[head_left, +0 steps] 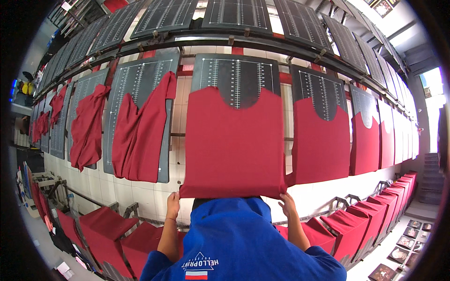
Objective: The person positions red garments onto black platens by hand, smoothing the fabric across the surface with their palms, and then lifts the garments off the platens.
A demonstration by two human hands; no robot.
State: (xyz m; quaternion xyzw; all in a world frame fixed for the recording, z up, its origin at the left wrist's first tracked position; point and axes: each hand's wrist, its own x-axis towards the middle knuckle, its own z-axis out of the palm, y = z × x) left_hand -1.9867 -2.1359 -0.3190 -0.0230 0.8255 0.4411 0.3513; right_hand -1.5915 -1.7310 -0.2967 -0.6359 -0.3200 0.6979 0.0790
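A red fabric garment panel (235,145) with a scooped neckline lies smooth over the dark printing board (238,70) in front of me. Its lower edge hangs toward my body, drawn straight between my hands. My left hand (173,205) is closed on the panel's lower left corner. At the lower right corner, my right hand (288,206) grips the fabric's edge, its thumb standing partly apart. Immediately left, a crumpled red fabric panel (138,140) lies loosely over its board. On the right, another red panel (321,145) is spread flat with its neckline facing away.
More boards (236,18) with white ruled markings line the far rail (229,40). Bunched red pieces (89,126) lie on boards at left. Behind me, red-covered boards (356,220) curve along both sides. Printed pictures (398,255) lie at the lower right.
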